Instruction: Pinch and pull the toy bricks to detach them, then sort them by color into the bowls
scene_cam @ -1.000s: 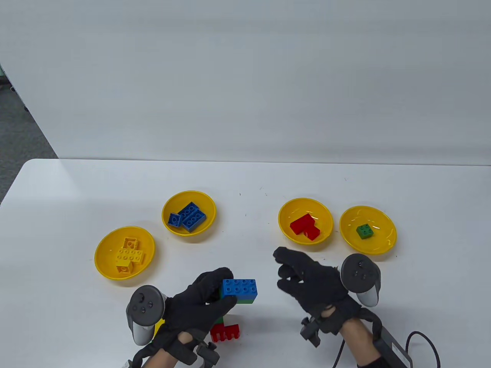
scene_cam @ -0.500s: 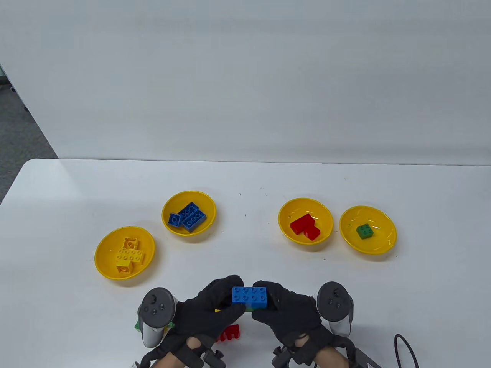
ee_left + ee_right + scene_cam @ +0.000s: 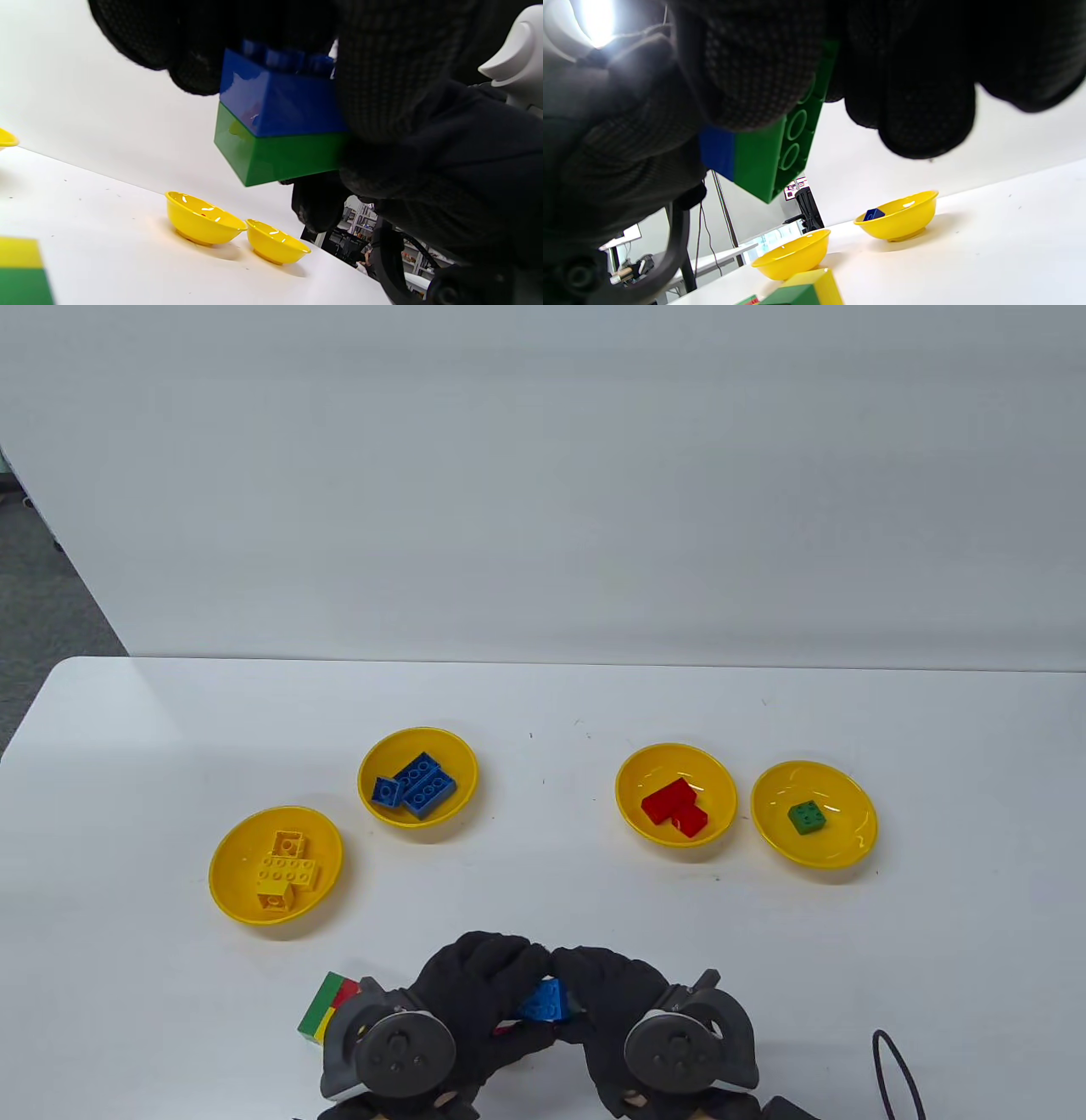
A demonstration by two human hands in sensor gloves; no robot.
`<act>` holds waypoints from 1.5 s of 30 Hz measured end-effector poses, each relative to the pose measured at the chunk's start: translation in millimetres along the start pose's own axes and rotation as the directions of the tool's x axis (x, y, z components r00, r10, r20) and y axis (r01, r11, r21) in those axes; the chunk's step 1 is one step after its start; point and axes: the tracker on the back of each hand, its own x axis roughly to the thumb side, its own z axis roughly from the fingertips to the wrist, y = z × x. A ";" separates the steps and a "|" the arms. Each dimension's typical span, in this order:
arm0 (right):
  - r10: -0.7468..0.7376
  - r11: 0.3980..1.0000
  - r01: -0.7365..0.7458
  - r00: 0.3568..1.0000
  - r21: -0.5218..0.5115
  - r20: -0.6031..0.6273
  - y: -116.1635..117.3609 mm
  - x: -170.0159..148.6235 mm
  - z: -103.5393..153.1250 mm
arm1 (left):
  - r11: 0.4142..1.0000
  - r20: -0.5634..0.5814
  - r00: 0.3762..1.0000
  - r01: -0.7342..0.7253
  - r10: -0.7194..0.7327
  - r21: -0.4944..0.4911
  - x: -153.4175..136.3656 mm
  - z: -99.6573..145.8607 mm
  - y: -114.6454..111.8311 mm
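Note:
A blue brick (image 3: 545, 1001) stuck on a green brick (image 3: 280, 159) is held above the table's near edge, tilted, between both hands. My left hand (image 3: 509, 976) grips it from the left and my right hand (image 3: 585, 984) from the right, their fingertips meeting over it. The left wrist view shows the blue brick (image 3: 275, 101) still seated on the green one. In the right wrist view the green brick's (image 3: 780, 156) hollow underside shows. Four yellow bowls hold sorted bricks: yellow (image 3: 229, 891), blue (image 3: 373, 759), red (image 3: 632, 780), green (image 3: 848, 840).
A green, red and yellow stack (image 3: 325, 1005) lies on the table just left of my left hand. A sliver of a red brick (image 3: 506, 1028) peeks out under my hands. A black cable (image 3: 891, 1060) loops at the bottom right.
My right hand came across and took the brick pair beside the left. Both hands then drew back toward the near edge and rolled trackers-up, tilting the pair and uncovering the stack.

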 end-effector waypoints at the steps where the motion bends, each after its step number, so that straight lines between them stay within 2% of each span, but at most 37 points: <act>1: -0.009 1.000 0.009 1.000 0.007 0.001 0.0 0.1 0.1 | 1.000 0.010 1.000 -0.002 0.002 -0.005 0.4 -0.8 0.0; 5: -0.059 0.998 0.059 0.998 0.001 0.008 -0.7 1.5 1.3 | 0.999 0.049 0.997 -0.052 0.051 0.008 0.1 -1.5 5.4; 7: -0.096 0.995 0.096 0.995 -0.006 0.009 -2.6 2.5 0.0 | 0.992 0.054 0.991 -0.122 0.121 0.016 -3.7 -1.7 8.5; 11: -0.226 0.973 0.227 0.973 0.031 -0.041 -5.2 -2.3 -4.0 | 0.952 0.020 0.952 -0.305 0.305 0.002 -14.6 -3.4 8.0; 17: -0.273 0.961 0.275 0.960 0.033 -0.060 -4.6 -7.1 -2.0 | 0.917 -0.042 0.916 -0.400 0.400 0.005 -29.7 -6.1 6.5; 18: -0.304 0.952 0.305 0.951 0.027 -0.056 -6.7 -9.9 -2.2 | 0.846 -0.057 0.844 -0.534 0.533 -0.002 -33.4 -4.9 4.9; 19: -0.362 0.931 0.363 0.931 0.027 -0.047 -7.5 -11.1 -1.7 | 0.803 -0.073 0.800 -0.596 0.595 0.005 -35.2 -5.0 4.6; 20: -0.391 0.920 0.392 0.920 0.022 -0.039 -8.1 -12.4 -2.9 | 0.789 -0.076 0.787 -0.614 0.612 -0.016 -36.1 -4.1 6.9; 21: -0.400 0.914 0.403 0.915 0.049 -0.061 -9.4 -15.2 -4.6 | 0.802 -0.074 0.799 -0.598 0.597 0.016 -38.7 -3.6 9.7; 23: -0.399 0.916 0.400 0.914 0.004 -0.068 -10.3 -16.4 -4.4 | 0.804 -0.080 0.800 -0.592 0.595 0.058 -40.7 -4.1 14.9; 25: -0.376 0.926 0.377 0.923 -0.004 -0.081 -11.9 -18.3 -4.3 | 0.821 -0.077 0.818 -0.561 0.570 0.109 -42.1 -2.2 25.2; 28: -0.366 0.930 0.364 0.927 -0.045 -0.084 -20.5 -26.3 -3.0 | 0.882 -0.106 0.885 -0.428 0.453 0.194 -45.4 0.6 53.9; 30: -0.371 0.928 0.367 0.925 -0.060 -0.085 -28.6 -33.5 -2.2 | 0.909 -0.124 0.912 -0.362 0.391 0.207 -45.7 -4.5 74.5; 33: -0.381 0.922 0.369 0.918 -0.117 -0.107 -40.9 -46.9 0.6 | 0.956 -0.169 0.952 -0.222 0.254 0.189 -44.4 -30.9 108.4; 37: -0.388 0.918 0.369 0.912 -0.142 -0.137 -47.9 -62.1 1.6 | 0.993 -0.283 0.959 0.051 -0.019 0.104 -57.1 -81.9 129.4; 40: -0.360 0.930 0.341 0.920 -0.135 -0.157 -49.2 -72.5 2.4 | 0.985 -0.379 0.911 0.174 -0.161 0.000 -86.2 -117.5 117.0; 45: -0.283 0.957 0.265 0.940 -0.116 -0.189 -50.2 -85.2 3.7 | 0.940 -0.508 0.791 0.267 -0.340 -0.214 -149.9 -144.6 69.7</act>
